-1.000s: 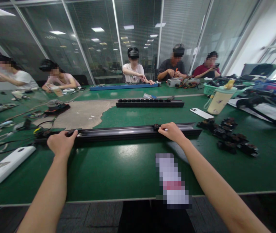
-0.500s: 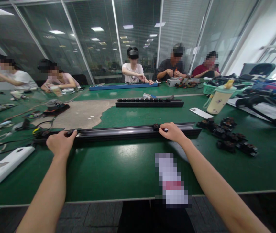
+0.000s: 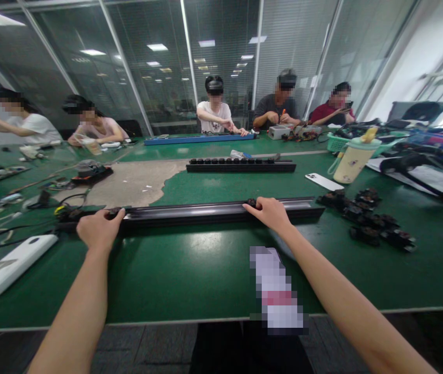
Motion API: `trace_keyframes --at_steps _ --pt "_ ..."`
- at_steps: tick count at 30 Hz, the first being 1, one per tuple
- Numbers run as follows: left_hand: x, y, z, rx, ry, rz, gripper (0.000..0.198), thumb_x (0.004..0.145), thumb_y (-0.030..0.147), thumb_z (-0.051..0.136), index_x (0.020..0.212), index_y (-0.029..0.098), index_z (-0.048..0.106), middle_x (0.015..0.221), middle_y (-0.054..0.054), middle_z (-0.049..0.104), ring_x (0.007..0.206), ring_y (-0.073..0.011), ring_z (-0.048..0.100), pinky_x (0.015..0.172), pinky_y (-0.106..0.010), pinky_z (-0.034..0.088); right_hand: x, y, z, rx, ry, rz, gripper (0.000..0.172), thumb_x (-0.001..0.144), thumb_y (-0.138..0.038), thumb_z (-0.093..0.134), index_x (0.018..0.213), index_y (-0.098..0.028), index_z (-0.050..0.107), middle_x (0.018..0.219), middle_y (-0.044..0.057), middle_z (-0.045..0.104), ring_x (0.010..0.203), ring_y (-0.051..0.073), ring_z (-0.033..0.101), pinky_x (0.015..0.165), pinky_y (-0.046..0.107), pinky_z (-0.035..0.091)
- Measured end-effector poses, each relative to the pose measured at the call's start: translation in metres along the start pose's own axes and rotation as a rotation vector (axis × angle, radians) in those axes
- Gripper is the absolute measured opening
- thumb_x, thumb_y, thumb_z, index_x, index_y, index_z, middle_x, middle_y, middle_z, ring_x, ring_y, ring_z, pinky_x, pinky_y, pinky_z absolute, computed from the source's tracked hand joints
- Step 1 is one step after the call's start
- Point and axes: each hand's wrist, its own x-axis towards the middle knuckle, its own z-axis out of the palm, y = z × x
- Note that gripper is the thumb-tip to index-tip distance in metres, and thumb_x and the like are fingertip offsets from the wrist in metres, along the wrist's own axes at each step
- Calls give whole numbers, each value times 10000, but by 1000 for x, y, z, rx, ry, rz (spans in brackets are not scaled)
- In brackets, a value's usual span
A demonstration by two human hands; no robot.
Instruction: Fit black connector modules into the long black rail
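The left hand [image 3: 98,229] is curled over the left end of a long black rail [image 3: 205,212], fingers wrapped across its top edge and gripping it; the right hand [image 3: 270,213] lies on the same rail further right, palm down, its fingertips [image 3: 249,206] pressed on a small black socket module [image 3: 251,202] seated in the rail's channel, though whether they pinch the module or merely rest on it is hard to make out from here. The rail lies flat across the green table [image 3: 190,270], crosswise in front of the person, with both forearms reaching to it from the near edge.

Just beyond the left hand a tangle of black cable [image 3: 65,210] meets the rail's end; nearer and further left of that hand lies a white oblong case [image 3: 9,266]. To the right of the right hand, past the rail's end, a heap of loose black socket modules [image 3: 365,218] sits on the mat; beyond these lie a white phone [image 3: 323,182] and a pale lidded bottle [image 3: 353,160]. Straight beyond the rail a second black strip [image 3: 240,165], filled with a row of modules, lies parallel to it, well apart; further still a blue strip [image 3: 200,138] lies before a person in a white shirt [image 3: 214,111], with other people seated along the far side.
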Motion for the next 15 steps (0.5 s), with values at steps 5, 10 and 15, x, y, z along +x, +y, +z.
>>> trace_keyframes --at_steps 5,10,15 --pt "1 0 0 7 0 0 794 797 777 411 1163 150 734 943 -196 714 902 -321 604 774 -381 447 1 -7 2 -91 -22 71 441 927 -600 510 784 -200 629 789 79 713 779 220 656 632 278 330" --pt "3 -1 1 -2 12 5 805 791 781 413 1157 140 737 922 -196 709 900 -320 600 773 -387 445 2 -10 4 -135 -35 84 397 946 -552 497 876 -183 625 838 94 720 788 219 663 642 277 349" --pt "3 -1 2 -8 6 -2 786 787 772 437 1163 150 736 926 -191 706 900 -315 596 779 -385 440 2 -8 5 -156 -22 67 369 953 -515 492 893 -176 627 853 98 722 787 215 662 638 274 345"
